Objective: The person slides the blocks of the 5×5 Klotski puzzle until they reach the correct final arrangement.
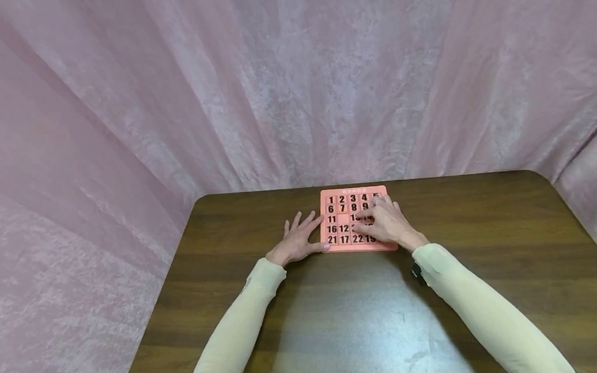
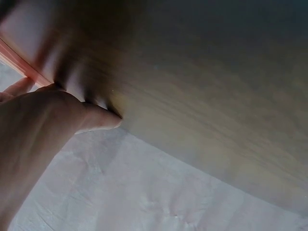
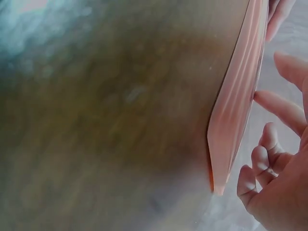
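A pink number sliding puzzle (image 1: 360, 248) lies flat near the table's far edge. Black numerals mark its square tiles, and one gap shows below the 7 tile (image 1: 343, 208), between 11 and 13. My left hand (image 1: 296, 244) rests at the puzzle's left side with fingers spread; its thumb and a finger touch the frame. Over the right part of the tiles is my right hand (image 1: 389, 223), hiding several of them. In the right wrist view, one extended finger (image 3: 281, 108) of it touches the puzzle's top, while others (image 3: 262, 161) bend loosely, holding nothing.
A dark brown wooden table (image 1: 488, 225) with rounded far corners carries the puzzle. Pink velvety curtain (image 1: 292, 94) hangs behind the table and along its sides. Something small and black (image 1: 416, 271) shows at the right sleeve's cuff.
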`<state>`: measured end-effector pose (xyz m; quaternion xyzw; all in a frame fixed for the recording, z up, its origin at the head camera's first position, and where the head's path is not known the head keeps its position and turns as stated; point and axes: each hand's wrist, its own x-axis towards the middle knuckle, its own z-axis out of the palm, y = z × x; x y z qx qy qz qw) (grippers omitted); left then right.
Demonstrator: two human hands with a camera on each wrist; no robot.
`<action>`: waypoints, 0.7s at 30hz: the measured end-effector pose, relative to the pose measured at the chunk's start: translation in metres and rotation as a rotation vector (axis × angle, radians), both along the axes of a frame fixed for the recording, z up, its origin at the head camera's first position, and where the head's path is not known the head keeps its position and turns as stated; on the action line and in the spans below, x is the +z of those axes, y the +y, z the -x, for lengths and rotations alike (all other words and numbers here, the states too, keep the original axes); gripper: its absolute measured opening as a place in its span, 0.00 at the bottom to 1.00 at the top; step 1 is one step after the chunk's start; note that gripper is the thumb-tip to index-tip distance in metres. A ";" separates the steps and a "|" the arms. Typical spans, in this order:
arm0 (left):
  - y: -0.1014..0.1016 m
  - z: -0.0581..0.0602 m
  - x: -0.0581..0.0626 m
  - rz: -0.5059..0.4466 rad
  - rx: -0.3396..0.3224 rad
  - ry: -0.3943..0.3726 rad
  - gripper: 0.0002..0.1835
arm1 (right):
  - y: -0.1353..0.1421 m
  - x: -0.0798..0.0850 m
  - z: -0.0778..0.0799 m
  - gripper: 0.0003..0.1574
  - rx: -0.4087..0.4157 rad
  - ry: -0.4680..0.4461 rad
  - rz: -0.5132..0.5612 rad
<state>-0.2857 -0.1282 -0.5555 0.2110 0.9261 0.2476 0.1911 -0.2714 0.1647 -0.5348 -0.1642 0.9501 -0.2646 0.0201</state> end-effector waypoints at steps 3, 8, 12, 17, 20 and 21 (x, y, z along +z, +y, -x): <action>-0.001 0.005 -0.005 0.009 0.010 0.007 0.51 | -0.003 0.000 0.000 0.33 0.002 -0.012 0.002; -0.001 0.009 -0.009 0.026 0.016 -0.011 0.51 | -0.013 0.000 0.001 0.35 0.034 -0.035 -0.015; -0.002 0.010 -0.010 0.024 0.018 -0.014 0.51 | -0.020 0.001 0.001 0.36 0.054 -0.035 -0.017; -0.002 0.008 -0.010 0.032 0.020 -0.007 0.50 | -0.020 0.002 0.004 0.34 0.057 -0.024 -0.009; -0.001 0.005 -0.008 0.037 0.011 -0.004 0.50 | -0.015 0.002 0.010 0.29 0.015 0.008 0.027; 0.000 0.004 -0.007 0.036 0.008 -0.003 0.50 | -0.012 0.002 0.012 0.27 -0.007 0.016 0.041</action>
